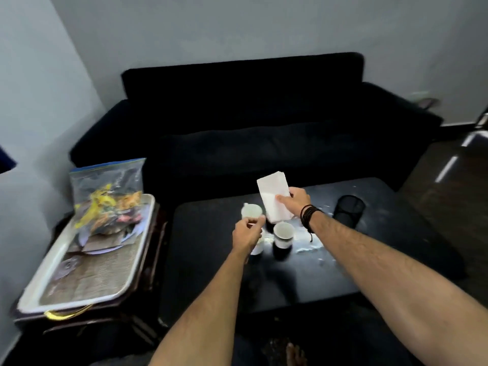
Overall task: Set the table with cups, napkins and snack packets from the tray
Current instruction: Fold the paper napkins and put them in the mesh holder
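My right hand point(297, 200) holds a stack of white napkins point(274, 199) upright above the black low table point(369, 260). My left hand point(248, 233) hovers over the cups with thumb and fingers pinched near a white cup point(252, 211); whether it grips anything I cannot tell. Another white cup point(284, 233) stands on the table just right of that hand, and a third cup point(257, 248) is partly hidden under my left hand. A clear bag of snack packets point(108, 199) sits at the far end of the white tray point(87, 294) on the left.
The tray rests on a dark side table point(155, 249) left of the black table. A black mesh holder point(348, 210) stands on the table's right part. A black sofa point(250, 114) runs behind the table. White smears mark the tabletop near the cups.
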### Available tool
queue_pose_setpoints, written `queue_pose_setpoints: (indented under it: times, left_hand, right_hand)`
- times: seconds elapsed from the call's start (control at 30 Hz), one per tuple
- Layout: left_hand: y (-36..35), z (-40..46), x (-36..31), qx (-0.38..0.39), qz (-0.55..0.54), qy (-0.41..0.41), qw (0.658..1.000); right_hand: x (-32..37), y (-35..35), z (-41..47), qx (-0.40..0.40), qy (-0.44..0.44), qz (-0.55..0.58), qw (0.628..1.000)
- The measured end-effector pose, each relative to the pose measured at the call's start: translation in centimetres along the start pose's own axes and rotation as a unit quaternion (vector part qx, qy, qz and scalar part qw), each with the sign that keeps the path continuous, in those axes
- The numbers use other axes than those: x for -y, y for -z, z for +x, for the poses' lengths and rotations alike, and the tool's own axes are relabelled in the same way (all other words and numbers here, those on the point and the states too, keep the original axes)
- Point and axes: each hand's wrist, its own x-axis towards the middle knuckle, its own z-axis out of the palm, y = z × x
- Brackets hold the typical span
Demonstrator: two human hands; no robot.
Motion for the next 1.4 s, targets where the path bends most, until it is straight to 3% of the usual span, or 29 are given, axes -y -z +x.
queue_pose_setpoints:
  times: [0.1,0.2,0.33,0.5,0.63,0.83,1.07,1.4]
  left_hand:
    - [-4.7,-1.9,1.0,0.065,0.124,-0.097,0.985]
    - [-8.4,-3.7,2.2,0.106,0.280,-0.184,0.936]
    - [-11.8,-5.0,4.7,0.153,0.384,-0.255,0.874]
    - [-14.4,-4.9,7.6,0.155,0.481,-0.259,0.823]
    - [-15.5,-4.0,9.5,0.138,0.542,-0.241,0.793]
    - [-17.3,-1.8,10.5,0.109,0.553,-0.219,0.797]
    - [-18.1,-0.5,12.1,0.060,0.556,-0.218,0.800]
    - [-18.1,-0.4,11.8,0.048,0.541,-0.216,0.811]
  right_hand:
    - [-4.3,5.6,0.4,-0.015,-0.038,-0.031,0.999]
    - [-8.3,8.9,0.0,-0.024,-0.067,-0.051,0.996]
    - [-12.6,10.4,-0.9,-0.014,-0.090,-0.090,0.992]
    - [-16.7,9.9,-0.8,0.036,-0.092,-0.157,0.983]
    - [-19.2,8.4,-0.3,0.042,-0.072,-0.124,0.989]
    - [-21.4,6.9,1.1,0.020,0.002,-0.211,0.977]
    - [-24.5,4.8,0.6,-0.113,0.089,-0.254,0.956]
    - [-25.4,4.1,0.6,-0.188,0.185,-0.220,0.939]
